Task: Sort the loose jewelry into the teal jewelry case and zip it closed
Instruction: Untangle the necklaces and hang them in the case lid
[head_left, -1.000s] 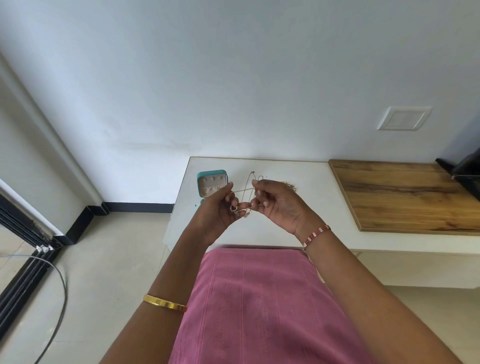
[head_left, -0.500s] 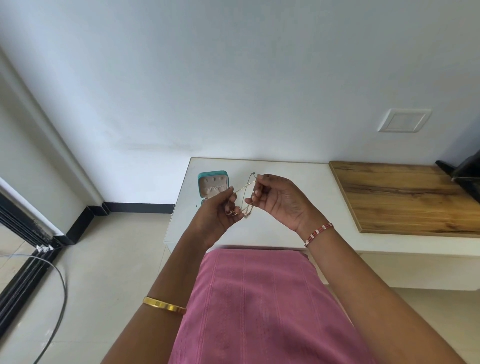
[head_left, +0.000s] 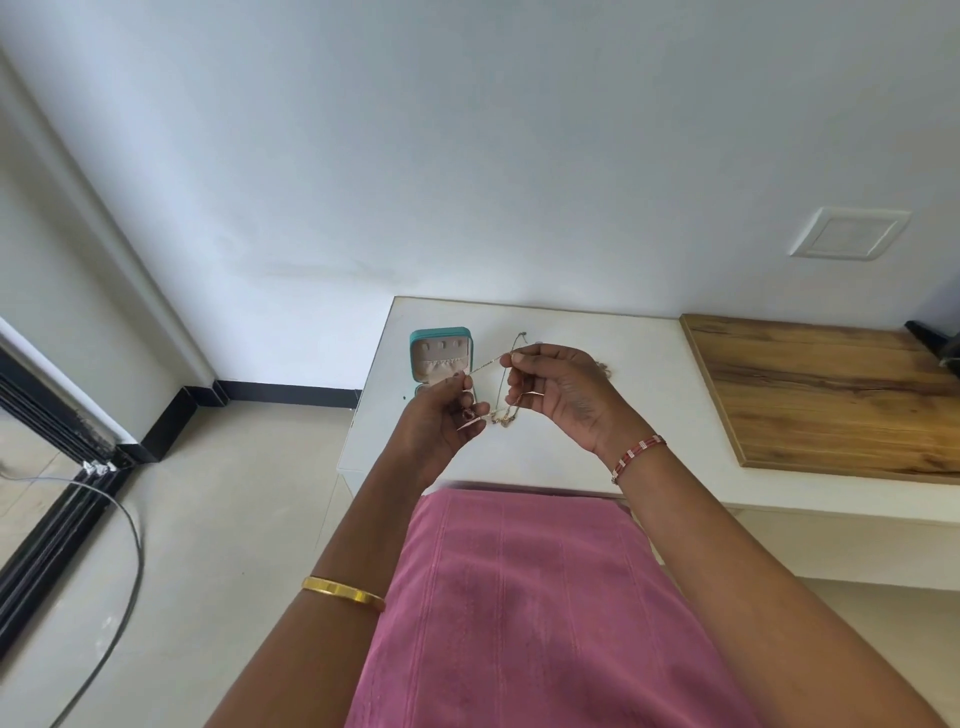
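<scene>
A thin gold chain necklace (head_left: 500, 395) hangs between my two hands above the white table (head_left: 597, 338). My left hand (head_left: 441, 421) pinches one stretch of it, and a small red pendant shows by its lower fingers. My right hand (head_left: 561, 395) pinches the chain near its top, and a loop curves down between the hands. The teal jewelry case (head_left: 440, 353) stands open at the table's far left, just behind my left hand, its beige lining and pocket visible. More loose jewelry (head_left: 605, 370) peeks out on the table behind my right hand, mostly hidden.
A wooden board (head_left: 831, 395) covers the table's right part. A dark object (head_left: 935, 343) sits at its far right edge. A pink cloth (head_left: 519, 597) covers my lap below the table edge. A cable (head_left: 119, 545) lies on the floor at left.
My hands have drawn slightly apart, stretching the chain between them. The loop between them hangs lower than before.
</scene>
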